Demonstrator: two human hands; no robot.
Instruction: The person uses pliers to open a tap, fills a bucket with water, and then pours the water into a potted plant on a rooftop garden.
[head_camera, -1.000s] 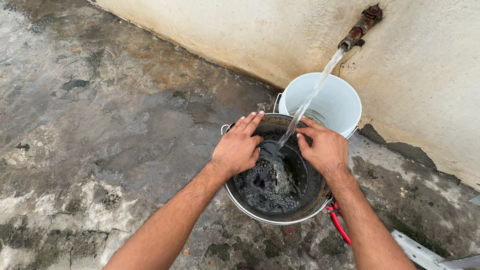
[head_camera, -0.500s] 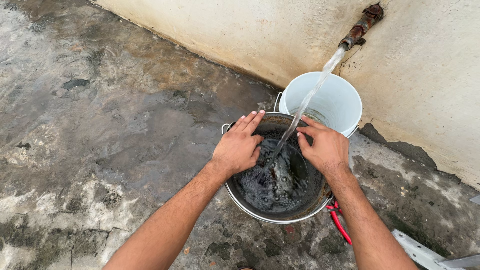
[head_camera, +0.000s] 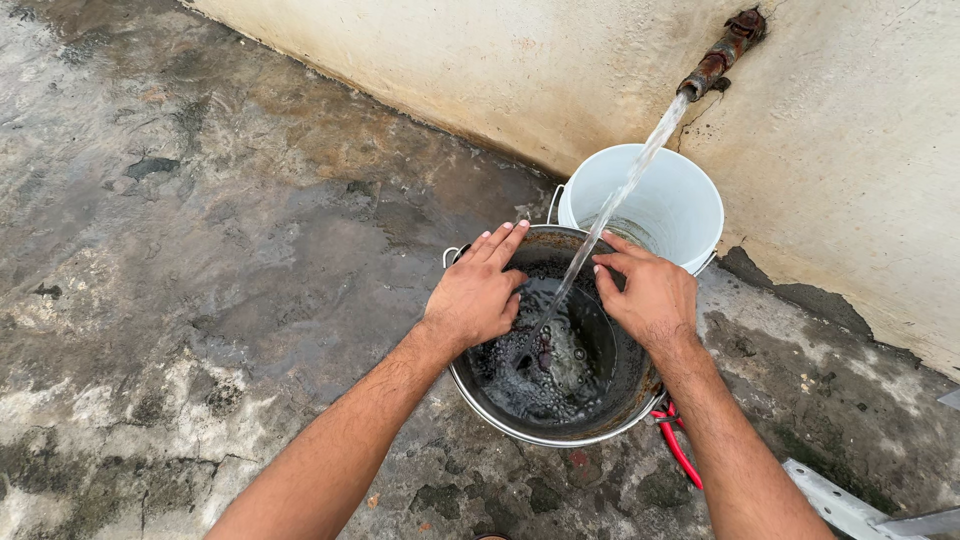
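Note:
A dark metal pot (head_camera: 560, 430) sits on the wet concrete floor with dark bubbling water inside. My left hand (head_camera: 475, 290) rests on the pot's left rim, fingers together and extended. At the right rim, my right hand (head_camera: 652, 292) grips the pot's edge. A stream of water (head_camera: 620, 195) falls from a rusty pipe (head_camera: 722, 55) in the wall, passes between my hands and lands in the pot.
A white plastic bucket (head_camera: 690, 195) with a little water stands behind the pot against the pale wall (head_camera: 500, 70). A red handle (head_camera: 678, 448) and a grey metal bar (head_camera: 840, 505) lie on the floor at the lower right.
Both hands have stayed in place on the pot. The water in the pot has kept churning, with the foam and bubbles shifting.

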